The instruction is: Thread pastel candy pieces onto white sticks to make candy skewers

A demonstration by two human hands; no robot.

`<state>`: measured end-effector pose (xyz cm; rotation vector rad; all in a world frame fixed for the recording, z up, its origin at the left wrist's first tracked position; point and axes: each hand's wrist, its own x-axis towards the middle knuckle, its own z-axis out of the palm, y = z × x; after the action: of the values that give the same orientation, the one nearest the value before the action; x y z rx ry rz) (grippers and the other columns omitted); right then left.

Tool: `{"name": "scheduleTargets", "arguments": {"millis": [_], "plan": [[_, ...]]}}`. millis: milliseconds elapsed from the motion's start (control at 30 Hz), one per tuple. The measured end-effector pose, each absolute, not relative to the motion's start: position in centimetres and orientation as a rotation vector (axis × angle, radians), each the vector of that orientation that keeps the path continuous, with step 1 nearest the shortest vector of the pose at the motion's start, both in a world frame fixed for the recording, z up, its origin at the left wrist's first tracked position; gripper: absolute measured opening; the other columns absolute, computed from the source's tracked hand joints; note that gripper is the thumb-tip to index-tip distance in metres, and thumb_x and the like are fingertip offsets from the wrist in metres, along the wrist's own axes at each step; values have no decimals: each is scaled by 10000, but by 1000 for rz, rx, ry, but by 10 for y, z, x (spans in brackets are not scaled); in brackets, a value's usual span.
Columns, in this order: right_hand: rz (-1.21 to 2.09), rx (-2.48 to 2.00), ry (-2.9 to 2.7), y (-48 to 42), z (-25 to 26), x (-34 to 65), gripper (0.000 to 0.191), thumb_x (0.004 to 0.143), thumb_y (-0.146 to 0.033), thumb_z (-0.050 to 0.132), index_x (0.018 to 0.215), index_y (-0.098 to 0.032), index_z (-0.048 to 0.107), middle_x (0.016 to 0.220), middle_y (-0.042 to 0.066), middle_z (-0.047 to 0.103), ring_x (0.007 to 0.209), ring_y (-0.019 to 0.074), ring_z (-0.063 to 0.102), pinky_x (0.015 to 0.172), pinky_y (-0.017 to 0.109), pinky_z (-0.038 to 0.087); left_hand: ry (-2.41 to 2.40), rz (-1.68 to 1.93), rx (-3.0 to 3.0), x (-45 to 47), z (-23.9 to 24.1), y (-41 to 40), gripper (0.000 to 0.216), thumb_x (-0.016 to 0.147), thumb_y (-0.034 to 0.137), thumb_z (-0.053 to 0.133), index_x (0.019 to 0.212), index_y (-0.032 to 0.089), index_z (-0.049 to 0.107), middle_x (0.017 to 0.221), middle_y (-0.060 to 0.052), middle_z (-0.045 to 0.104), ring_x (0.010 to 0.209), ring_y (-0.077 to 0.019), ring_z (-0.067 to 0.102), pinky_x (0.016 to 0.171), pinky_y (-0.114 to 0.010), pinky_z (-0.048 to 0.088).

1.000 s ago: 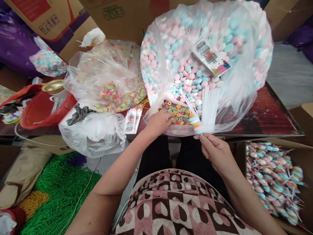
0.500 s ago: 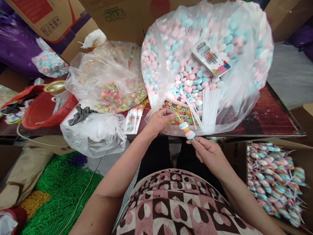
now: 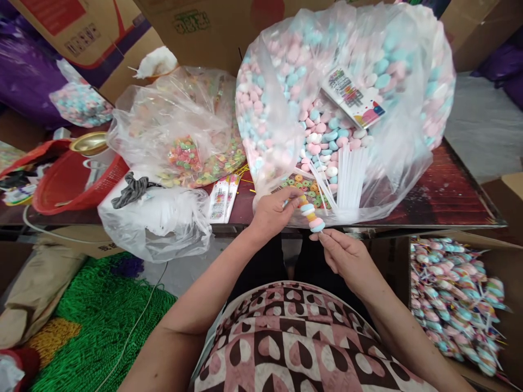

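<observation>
My right hand (image 3: pixel 341 256) pinches the lower end of a thin stick threaded with pastel candies, the candy skewer (image 3: pixel 311 215), held just in front of the table edge. My left hand (image 3: pixel 273 213) is closed at the skewer's top end, its fingertips pinching a small piece there that I cannot make out. Right behind both hands lies a big clear bag (image 3: pixel 347 98) full of pink, blue and white candies, with a pile of coloured ring candies (image 3: pixel 304 188) and a bundle of white sticks (image 3: pixel 350 177) at its mouth.
A second clear bag of ring candies (image 3: pixel 188 147) lies left of centre. A red basket (image 3: pixel 75 182) and a white plastic bag (image 3: pixel 157 218) sit at the table's left. A cardboard box of finished skewers (image 3: pixel 453 296) stands at the lower right. Green mesh (image 3: pixel 93 321) lies on the floor.
My left hand left the ring candy pile and came to the skewer's top. My right hand drew the skewer left, out from the sticks at the bag's mouth.
</observation>
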<state>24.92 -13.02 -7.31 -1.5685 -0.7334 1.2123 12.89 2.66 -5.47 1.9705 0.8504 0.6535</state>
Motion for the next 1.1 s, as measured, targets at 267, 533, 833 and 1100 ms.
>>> {"name": "scheduleTargets", "arguments": {"millis": [267,533,833,1100], "plan": [[1153,-1563,-741,-120,-72,250,452,851,-560,556,936,-134,685,391,-81,386,368,82,300,412,230,204,774,658,1626,140,-50,17,150,853,272,594,933,197,697,928,-9,723,833,-123,643,804,-233,488],[1087,-1566,-739,-124,-72,255,458,857,-566,561,970,-142,693,396,-79,381,374,84,292,402,226,188,773,730,837,149,-48,19,321,796,476,674,935,187,657,703,33,615,399,-19,372,420,-199,315],[1074,-1565,-700,-131,-65,254,443,845,-576,578,932,-157,689,399,-77,364,376,85,270,407,237,151,715,692,627,152,-38,24,217,818,262,511,924,121,638,752,-30,628,590,-99,566,581,-245,444],[1208,-1580,-741,-137,-67,249,474,839,-605,568,918,-155,696,401,-75,367,359,84,296,393,229,162,719,731,659,152,-41,18,202,766,138,565,947,131,654,817,-33,673,737,-121,644,779,-288,497]]}}
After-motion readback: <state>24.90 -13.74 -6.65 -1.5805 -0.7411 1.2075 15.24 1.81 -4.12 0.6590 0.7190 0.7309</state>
